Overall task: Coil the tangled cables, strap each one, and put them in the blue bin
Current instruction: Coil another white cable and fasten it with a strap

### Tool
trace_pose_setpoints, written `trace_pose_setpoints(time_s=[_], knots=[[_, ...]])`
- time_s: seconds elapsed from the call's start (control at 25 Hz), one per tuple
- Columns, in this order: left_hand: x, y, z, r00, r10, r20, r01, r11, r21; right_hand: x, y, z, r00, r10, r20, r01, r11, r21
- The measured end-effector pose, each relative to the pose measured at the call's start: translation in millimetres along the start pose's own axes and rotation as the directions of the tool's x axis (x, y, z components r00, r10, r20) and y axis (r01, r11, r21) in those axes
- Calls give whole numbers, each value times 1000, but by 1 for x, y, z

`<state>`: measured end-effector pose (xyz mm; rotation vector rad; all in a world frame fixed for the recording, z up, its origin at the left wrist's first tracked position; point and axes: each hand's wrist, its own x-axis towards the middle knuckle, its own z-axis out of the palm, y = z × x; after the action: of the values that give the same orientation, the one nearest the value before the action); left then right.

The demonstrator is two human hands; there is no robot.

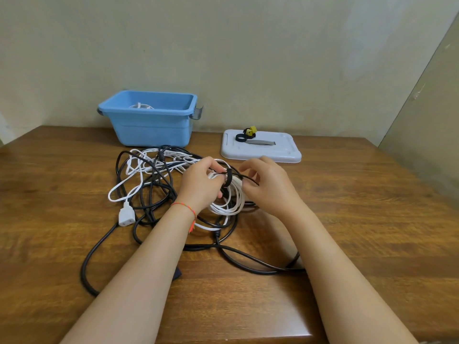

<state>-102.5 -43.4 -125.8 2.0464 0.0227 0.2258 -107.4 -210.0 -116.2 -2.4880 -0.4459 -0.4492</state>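
1 white coil (141, 106) is lying in the blue bin (149, 120) while both hands' fingers (218, 171) are grasping a 2nd white coil (227, 202), its black strap (228, 178) going on, several tangled cables (149, 184) waiting.

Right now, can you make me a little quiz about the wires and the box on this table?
1. True or false: the blue bin already has a white cable in it.
2. What is wrapped round the white coil that the left hand holds? A) a black strap B) a red ribbon C) tape
3. What do the spare straps lie on?

Key
1. True.
2. A: the black strap goes round the coil, and the right hand pinches beside it.
3. The grey lid, to the right of the bin.
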Motion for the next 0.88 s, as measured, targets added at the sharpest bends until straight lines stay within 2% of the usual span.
trace_pose_setpoints(time_s=[0.16,0.28,0.4,0.52,0.64,0.88], knots=[[1,-2,0,1000,12,13,-12,1000,9,-2,-7,11,996,13,87,-26,988,153],[1,-2,-1,1000,10,27,-9,1000,-11,-2,-10,16,998,38,55,-50,972,231],[1,-1,-1,999,-4,49,8,998,-65,-1,-8,11,1000,4,29,-12,958,287],[1,1,-2,994,-73,81,87,977,-193,-2,-10,4,999,-5,-41,19,940,341],[3,2,-2,981,-123,150,165,937,-307,-2,-12,-3,992,54,-112,3,891,453],[-5,12,-2,962,-29,271,116,943,-311,-1,-12,-8,971,183,-152,-68,828,557]])
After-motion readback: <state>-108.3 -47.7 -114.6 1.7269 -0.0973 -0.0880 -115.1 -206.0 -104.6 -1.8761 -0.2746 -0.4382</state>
